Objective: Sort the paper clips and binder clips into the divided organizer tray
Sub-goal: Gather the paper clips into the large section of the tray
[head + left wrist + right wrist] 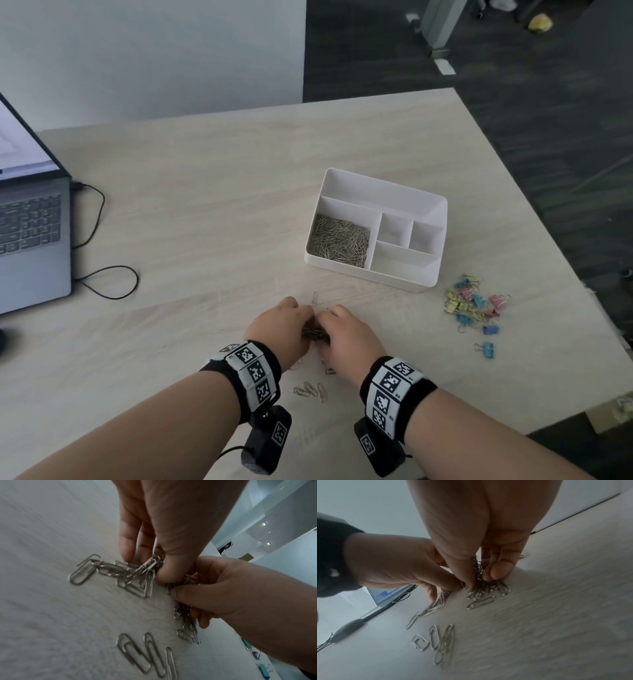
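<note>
Both hands meet over a bunch of silver paper clips (315,333) on the table, near its front. My left hand (298,320) pinches its side of the bunch (137,573) with thumb and fingers. My right hand (334,325) grips the other side (479,586), fingers curled round it. Several loose paper clips (310,390) lie just in front of the wrists. The white divided tray (394,278) stands beyond the hands to the right, and its large left compartment holds a heap of paper clips (339,241). Its other compartments look bare. Coloured binder clips (474,305) lie scattered right of the tray.
An open laptop (30,222) sits at the left edge, with a black cable (102,281) looping beside it. One stray paper clip (315,297) lies just beyond the hands. The table's right edge (548,222) runs diagonally close behind the binder clips.
</note>
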The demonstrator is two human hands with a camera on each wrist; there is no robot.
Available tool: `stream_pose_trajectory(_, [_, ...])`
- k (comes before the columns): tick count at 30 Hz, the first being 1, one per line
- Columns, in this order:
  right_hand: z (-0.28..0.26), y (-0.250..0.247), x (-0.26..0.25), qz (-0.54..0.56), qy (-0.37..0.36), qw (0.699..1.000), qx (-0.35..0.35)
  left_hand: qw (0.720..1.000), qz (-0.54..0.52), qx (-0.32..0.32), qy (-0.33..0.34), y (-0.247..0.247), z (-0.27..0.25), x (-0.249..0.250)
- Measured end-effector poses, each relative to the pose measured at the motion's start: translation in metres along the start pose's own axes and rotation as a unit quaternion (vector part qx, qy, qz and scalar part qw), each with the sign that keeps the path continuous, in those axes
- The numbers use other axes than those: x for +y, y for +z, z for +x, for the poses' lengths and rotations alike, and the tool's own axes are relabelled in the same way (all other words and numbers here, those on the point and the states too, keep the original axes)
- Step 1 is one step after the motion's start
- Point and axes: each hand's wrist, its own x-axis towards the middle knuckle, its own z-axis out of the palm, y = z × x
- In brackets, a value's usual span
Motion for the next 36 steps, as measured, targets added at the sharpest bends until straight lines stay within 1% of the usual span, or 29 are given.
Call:
stream_pose_trajectory(5, [0.003, -0.006, 0.003, 0.021, -0.011, 1.000, 0.002, 1.000, -0.007, -0.017, 0.018, -0.007, 0.008, -0.005])
stream_pose_trajectory(9, [0.003, -0.011, 0.013, 0.063, -0.010, 0.998, -0.004, 0.999, -0.046, -0.001, 0.018, -0.013, 0.010, -0.013])
stream_pose_trajectory(12, [0.001, -0.016, 0.022, 0.108, 0.006, 0.994, 0.015, 0.997, -0.080, 0.000, 0.022, -0.021, 0.011, -0.013])
stream_pose_trajectory(16, [-0.001, -0.022, 0.033, 0.146, 0.027, 0.988, 0.045, 0.989, -0.146, 0.008, 0.018, -0.043, 0.018, -0.006])
stream_pose_trajectory(18, [-0.002, -0.026, 0.036, 0.157, 0.037, 0.986, 0.053, 0.981, -0.194, 0.016, 0.012, -0.059, 0.027, 0.001])
stream_pose_trajectory(20, [-0.004, -0.031, 0.037, 0.167, 0.043, 0.983, 0.055, 0.975, -0.219, 0.029, 0.016, -0.077, 0.040, 0.011])
stream_pose_trajectory(25, [-0.009, -0.039, 0.039, 0.214, 0.053, 0.974, 0.053, 0.968, -0.231, 0.097, 0.028, -0.112, 0.079, 0.039])
stream_pose_trajectory(27, [-0.010, -0.038, 0.042, 0.216, 0.059, 0.973, 0.055, 0.971, -0.208, 0.115, 0.027, -0.117, 0.093, 0.048])
stream_pose_trajectory(31, [-0.012, -0.038, 0.042, 0.239, 0.070, 0.966, 0.066, 0.984, -0.136, 0.111, 0.025, -0.117, 0.105, 0.055])
stream_pose_trajectory(36, [-0.008, -0.057, 0.033, 0.280, 0.064, 0.953, 0.099, 0.981, -0.155, 0.112, 0.016, -0.110, 0.095, 0.041])
